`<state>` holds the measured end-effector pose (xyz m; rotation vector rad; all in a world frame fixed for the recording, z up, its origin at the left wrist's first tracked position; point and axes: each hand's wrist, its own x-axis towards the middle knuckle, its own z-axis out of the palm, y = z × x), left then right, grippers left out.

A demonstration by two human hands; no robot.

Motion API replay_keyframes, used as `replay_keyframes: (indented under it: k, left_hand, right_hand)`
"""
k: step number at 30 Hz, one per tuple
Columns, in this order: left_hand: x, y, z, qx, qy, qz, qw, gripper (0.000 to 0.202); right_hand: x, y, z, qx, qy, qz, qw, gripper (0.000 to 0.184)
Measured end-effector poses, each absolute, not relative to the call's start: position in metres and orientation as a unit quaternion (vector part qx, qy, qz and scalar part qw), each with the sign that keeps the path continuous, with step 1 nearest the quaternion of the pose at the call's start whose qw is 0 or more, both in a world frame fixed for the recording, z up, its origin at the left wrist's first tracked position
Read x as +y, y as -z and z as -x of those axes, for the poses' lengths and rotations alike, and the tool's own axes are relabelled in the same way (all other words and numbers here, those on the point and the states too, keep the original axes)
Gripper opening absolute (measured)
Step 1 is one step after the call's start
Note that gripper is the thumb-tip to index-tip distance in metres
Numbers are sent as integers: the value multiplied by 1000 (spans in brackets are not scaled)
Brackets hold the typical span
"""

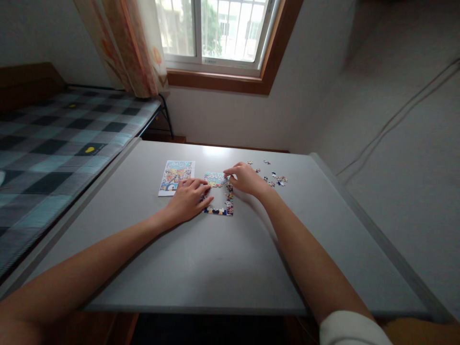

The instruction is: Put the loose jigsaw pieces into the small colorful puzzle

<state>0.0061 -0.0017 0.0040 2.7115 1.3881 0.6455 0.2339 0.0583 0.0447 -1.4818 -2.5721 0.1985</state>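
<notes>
A partly joined jigsaw puzzle (215, 178) lies on the white table (201, 254), its pieces forming a frame around a bare middle. My left hand (189, 197) rests over the puzzle's left side with its fingers spread, hiding part of that edge. At the top right corner, my right hand (242, 177) touches the puzzle with its index finger stretched out and thumb below. No piece can be made out between those fingers. Left of the puzzle lies a printed picture sheet (176, 175), partly behind my left hand.
Loose puzzle pieces (282, 179) are scattered on the table right of my right hand, several of them farther back. A bed with a checked cover (118, 125) stands along the left. Beyond the table are a wall and a window (230, 31) with a curtain (132, 48).
</notes>
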Motion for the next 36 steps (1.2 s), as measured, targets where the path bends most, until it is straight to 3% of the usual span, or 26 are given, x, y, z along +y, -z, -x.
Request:
replay_keyframes:
  k: [12,22,36]
  left_hand:
    - [-2,-5,-6,449,-207,-869,14,30]
    - [-2,-6,-6,449,-204,-870,8,30]
    - [-2,-4,-6,445,-207,-871,1,31]
  right_hand:
    - [52,-43,-223,-867,-72,489,69,30]
    - [45,-33,-206,-875,-75,465,112,50]
    - [46,-19,-200,-877,-67,460,119,53]
